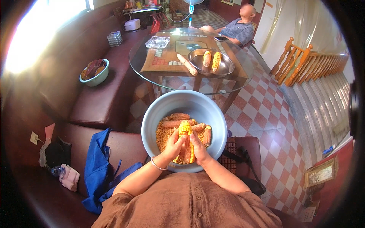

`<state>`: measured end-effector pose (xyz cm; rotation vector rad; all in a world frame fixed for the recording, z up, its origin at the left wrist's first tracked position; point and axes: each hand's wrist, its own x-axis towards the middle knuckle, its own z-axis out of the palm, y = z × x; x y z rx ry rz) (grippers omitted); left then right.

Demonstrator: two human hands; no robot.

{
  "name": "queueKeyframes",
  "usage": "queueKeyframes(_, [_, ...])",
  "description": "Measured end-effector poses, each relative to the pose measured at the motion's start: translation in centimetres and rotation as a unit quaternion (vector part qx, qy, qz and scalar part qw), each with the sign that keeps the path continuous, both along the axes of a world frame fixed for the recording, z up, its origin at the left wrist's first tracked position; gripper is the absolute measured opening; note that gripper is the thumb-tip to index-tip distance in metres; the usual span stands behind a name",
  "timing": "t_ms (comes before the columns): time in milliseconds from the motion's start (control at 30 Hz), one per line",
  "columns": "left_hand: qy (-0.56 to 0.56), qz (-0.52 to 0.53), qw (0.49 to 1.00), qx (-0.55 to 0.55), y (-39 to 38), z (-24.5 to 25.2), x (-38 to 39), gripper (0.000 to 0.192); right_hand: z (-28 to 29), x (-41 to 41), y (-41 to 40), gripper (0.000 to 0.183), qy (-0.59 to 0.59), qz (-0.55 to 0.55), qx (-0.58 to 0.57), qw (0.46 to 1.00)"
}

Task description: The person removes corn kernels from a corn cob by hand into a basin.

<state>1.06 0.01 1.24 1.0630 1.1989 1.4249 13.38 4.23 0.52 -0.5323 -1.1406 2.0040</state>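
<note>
A large light-blue plastic basin (154,114) stands in front of my torso. Loose corn kernels (164,136) and several bare corncobs (174,123) lie in it. Between my hands, over the basin, is a partly shelled ear of corn (186,145), its yellow kernels left at the tip and along the right side. My left hand (173,146), with a bangle on its wrist, grips it from the left. My right hand (199,149) grips it from the right, both thumbs near its upper part.
Beyond the basin is a glass-topped table (171,81) bearing a metal bowl (225,72) with two corn ears, a pale cob (186,65) and a glass ashtray (157,42). A person (238,30) sits behind it. A blue cloth (97,168) lies on the sofa at left.
</note>
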Motion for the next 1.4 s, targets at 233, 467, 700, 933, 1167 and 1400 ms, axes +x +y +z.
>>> queueKeyframes(233, [-0.059,0.004,0.998,0.011,0.7,-1.2,-0.3,0.038,-0.4,-0.3,-0.2,0.05,-0.019,-0.018,0.014,1.0])
queueKeyframes(467, [-0.145,-0.03,0.989,-0.019,0.3,0.3,0.0,0.041,-0.5,-0.3,0.0,0.05,-0.044,-0.042,0.115,0.991])
queueKeyframes(700, [-0.274,-0.096,0.956,-0.039,0.5,0.4,-0.7,0.045,-0.4,-0.2,-0.2,0.049,-0.106,-0.084,0.201,0.97])
queueKeyframes(933, [-0.275,-0.095,0.956,-0.03,0.3,0.0,-0.7,0.047,0.8,0.1,-0.1,0.05,0.031,-0.018,-0.017,0.999])
queueKeyframes(1167, [-0.253,-0.083,0.963,-0.035,-0.1,1.5,-0.7,0.046,1.0,0.1,0.0,0.048,0.015,-0.008,-0.013,1.0])
queueKeyframes(1400, [-0.211,-0.067,0.975,0.011,0.7,-0.4,-0.6,0.049,-0.1,-0.2,-0.1,0.047,-0.038,-0.034,0.095,0.994])
